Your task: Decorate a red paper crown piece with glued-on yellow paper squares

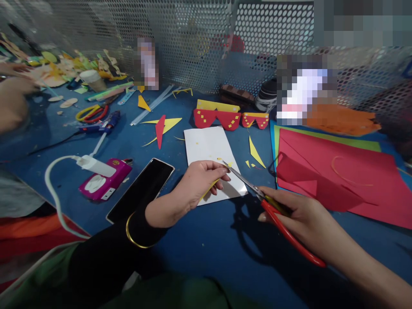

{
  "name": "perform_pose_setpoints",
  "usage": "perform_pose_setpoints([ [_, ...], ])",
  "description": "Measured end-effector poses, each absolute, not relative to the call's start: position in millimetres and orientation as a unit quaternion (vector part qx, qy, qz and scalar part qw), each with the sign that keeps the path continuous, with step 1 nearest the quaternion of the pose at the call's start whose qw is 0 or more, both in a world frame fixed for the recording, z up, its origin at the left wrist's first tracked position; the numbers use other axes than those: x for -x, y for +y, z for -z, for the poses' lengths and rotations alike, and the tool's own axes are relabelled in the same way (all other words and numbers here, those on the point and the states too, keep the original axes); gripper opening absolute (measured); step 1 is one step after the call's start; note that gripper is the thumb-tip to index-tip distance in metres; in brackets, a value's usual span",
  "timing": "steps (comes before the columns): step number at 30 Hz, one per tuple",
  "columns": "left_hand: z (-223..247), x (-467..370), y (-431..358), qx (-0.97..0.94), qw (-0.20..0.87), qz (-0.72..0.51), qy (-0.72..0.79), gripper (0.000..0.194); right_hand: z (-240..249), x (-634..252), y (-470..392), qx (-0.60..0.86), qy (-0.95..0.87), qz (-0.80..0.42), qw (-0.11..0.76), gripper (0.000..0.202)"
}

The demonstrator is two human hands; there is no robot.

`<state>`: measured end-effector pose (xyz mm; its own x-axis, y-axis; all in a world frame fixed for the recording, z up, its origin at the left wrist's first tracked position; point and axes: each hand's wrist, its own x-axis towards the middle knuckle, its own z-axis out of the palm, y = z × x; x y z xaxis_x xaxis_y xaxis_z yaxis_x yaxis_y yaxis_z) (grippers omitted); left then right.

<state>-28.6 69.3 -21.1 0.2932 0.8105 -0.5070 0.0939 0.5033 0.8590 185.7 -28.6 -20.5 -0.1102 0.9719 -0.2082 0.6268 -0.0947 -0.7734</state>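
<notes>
My left hand (206, 178) is closed in a pinch on a thin yellow paper strip (210, 189), over a white sheet (206, 143). In my right hand (299, 210) is a pair of scissors (283, 231) with red and yellow handles, its blade tips close to my left fingertips. Tiny yellow bits lie on the white sheet. Behind it stand two red paper cutouts shaped like glasses, a large one (217, 119) and a small one (255, 121), dotted with yellow squares. Right of the sheet lies a yellow paper scrap (255, 152).
Left are a black phone (141, 189), a purple power device (104, 182) with a white cable, a glue gun (106, 123) and more scissors (93, 112). Coloured paper sheets (380, 180) lie right. A perforated metal screen (186, 43) backs the table. Another person's hand (16, 103) is far left.
</notes>
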Motion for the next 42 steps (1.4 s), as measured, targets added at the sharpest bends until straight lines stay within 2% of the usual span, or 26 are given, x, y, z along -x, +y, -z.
perform_pose_setpoints([
  [5,13,28,68,-0.414,0.675,-0.244,0.56,0.02,21,-186,-27,0.636,-0.627,-0.393,0.219,0.027],
  [10,16,29,69,-0.42,0.674,-0.26,0.549,0.014,26,-190,-29,0.656,-0.605,-0.385,0.234,0.053],
  [13,19,30,70,-0.412,0.68,-0.278,0.539,0.01,30,-193,-31,0.653,-0.614,-0.381,0.226,0.06],
  [24,19,30,68,-0.417,0.685,-0.271,0.533,0.017,23,-186,-32,0.633,-0.638,-0.38,0.218,0.047],
  [42,22,30,69,-0.415,0.689,-0.271,0.528,0.014,17,-184,-31,0.624,-0.642,-0.389,0.218,0.038],
])
